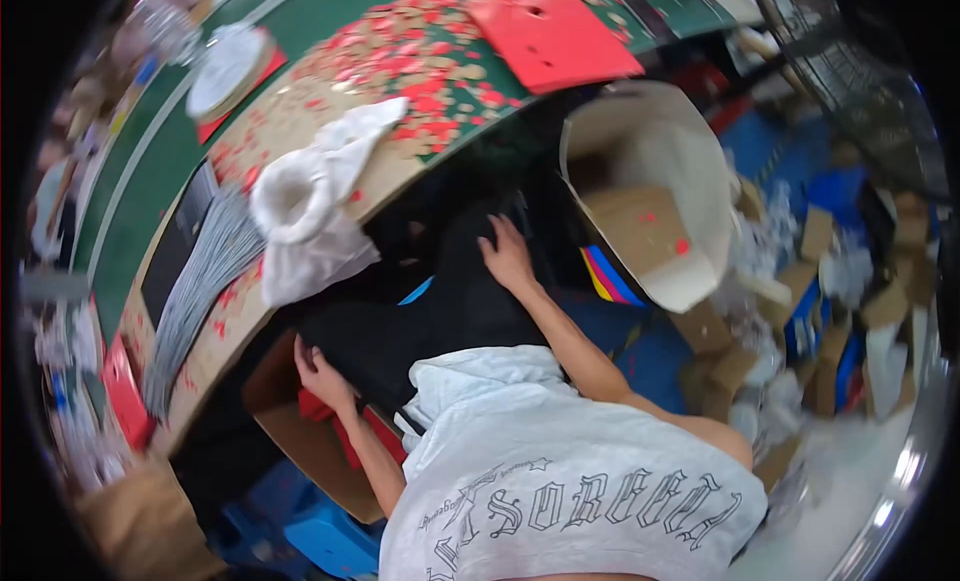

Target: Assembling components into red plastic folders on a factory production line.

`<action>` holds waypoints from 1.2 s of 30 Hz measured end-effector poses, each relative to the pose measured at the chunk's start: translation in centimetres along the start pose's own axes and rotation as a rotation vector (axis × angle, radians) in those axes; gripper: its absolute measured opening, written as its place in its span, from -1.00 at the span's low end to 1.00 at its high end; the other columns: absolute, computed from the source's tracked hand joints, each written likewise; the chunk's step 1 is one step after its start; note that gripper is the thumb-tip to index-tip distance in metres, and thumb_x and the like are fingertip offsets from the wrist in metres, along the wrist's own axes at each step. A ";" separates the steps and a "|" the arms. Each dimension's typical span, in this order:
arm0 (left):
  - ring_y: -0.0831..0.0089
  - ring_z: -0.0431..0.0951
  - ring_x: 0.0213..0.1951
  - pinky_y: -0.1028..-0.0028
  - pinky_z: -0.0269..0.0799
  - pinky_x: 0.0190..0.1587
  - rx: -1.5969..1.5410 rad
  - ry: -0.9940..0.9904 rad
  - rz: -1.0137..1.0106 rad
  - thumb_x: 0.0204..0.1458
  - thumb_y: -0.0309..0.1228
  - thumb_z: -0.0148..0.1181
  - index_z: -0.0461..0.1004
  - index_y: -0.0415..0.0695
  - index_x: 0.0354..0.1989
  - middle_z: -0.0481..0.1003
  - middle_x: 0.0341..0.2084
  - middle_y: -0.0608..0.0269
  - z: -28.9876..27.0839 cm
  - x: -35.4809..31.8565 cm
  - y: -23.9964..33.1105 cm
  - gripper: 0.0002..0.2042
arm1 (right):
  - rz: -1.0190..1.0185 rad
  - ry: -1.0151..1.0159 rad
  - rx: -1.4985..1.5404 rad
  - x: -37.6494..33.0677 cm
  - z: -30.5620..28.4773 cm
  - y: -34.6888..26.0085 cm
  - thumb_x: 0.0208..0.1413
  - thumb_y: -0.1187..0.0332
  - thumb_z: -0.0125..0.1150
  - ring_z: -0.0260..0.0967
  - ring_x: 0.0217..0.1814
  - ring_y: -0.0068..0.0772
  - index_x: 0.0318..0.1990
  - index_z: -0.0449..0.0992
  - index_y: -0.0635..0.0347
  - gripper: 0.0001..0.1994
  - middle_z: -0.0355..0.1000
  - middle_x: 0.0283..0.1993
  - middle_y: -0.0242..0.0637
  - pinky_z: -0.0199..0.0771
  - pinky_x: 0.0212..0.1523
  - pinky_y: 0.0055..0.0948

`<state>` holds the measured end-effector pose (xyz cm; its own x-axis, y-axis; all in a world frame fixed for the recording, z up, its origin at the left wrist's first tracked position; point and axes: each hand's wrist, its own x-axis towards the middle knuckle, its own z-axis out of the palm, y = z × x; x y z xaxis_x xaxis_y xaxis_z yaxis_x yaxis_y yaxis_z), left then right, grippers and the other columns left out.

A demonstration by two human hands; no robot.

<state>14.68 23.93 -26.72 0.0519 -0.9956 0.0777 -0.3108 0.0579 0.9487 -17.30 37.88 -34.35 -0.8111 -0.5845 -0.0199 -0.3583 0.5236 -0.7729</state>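
Observation:
My right hand [508, 253] lies on my black trousers [450, 321] near the right knee, fingers apart, nothing in it. My left hand [325, 379] is at the other leg, beside the brown cardboard box [285, 406]. Its fingers are stretched out and it holds nothing. Red pieces [365, 441] lie in that box, partly hidden by my left forearm. On the table edge ahead, a white cloth bundle [340, 256] with a ring-shaped roll sits next to a bundle of thin grey strands [200, 301].
Many small red and tan discs [430, 81] cover the green table [300, 21]. A red sheet with holes [555, 41] lies at its far right. To my right stands a large open white-and-brown carton [690, 201]; plastic and cardboard scraps [790, 311] pile beyond it. A blue stool [335, 541] is lower left.

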 end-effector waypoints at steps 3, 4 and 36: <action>0.30 0.53 0.06 0.40 0.38 0.15 0.159 -0.140 0.196 0.24 -0.58 -0.06 0.50 -0.34 0.06 0.55 0.00 0.04 3.4 -0.3 5.2 -0.71 | 0.036 -0.072 -0.087 0.3 -2.9 -0.8 0.12 0.19 0.23 0.03 0.46 0.18 0.22 0.41 0.12 -0.49 0.09 0.44 0.04 0.12 0.39 0.00; 0.30 0.53 0.06 0.40 0.38 0.15 0.166 -0.178 0.199 0.24 -0.58 -0.06 0.50 -0.34 0.06 0.55 0.00 0.04 4.1 -1.0 7.1 -0.71 | 0.029 -0.092 -0.107 -0.6 -3.4 -0.8 0.11 0.18 0.22 -0.03 0.48 0.20 0.21 0.43 0.08 -0.50 0.04 0.48 0.02 0.10 0.38 0.12; -0.02 0.53 -0.10 0.18 0.44 -0.01 0.253 -1.040 0.680 0.10 -0.67 0.01 0.50 -0.34 -0.05 0.54 -0.14 -0.05 10.6 0.3 7.1 -0.75 | -0.302 -0.453 -0.623 3.2 -30.6 2.0 -0.04 0.26 0.32 0.10 0.44 -0.03 0.34 0.24 0.10 -0.28 0.16 0.42 -0.14 0.21 0.32 -0.10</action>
<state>2.42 23.31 -23.20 -0.9205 -0.3650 0.1395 -0.1596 0.6771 0.7184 -34.74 56.03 -16.53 -0.4217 -0.8787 -0.2239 -0.8296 0.4735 -0.2958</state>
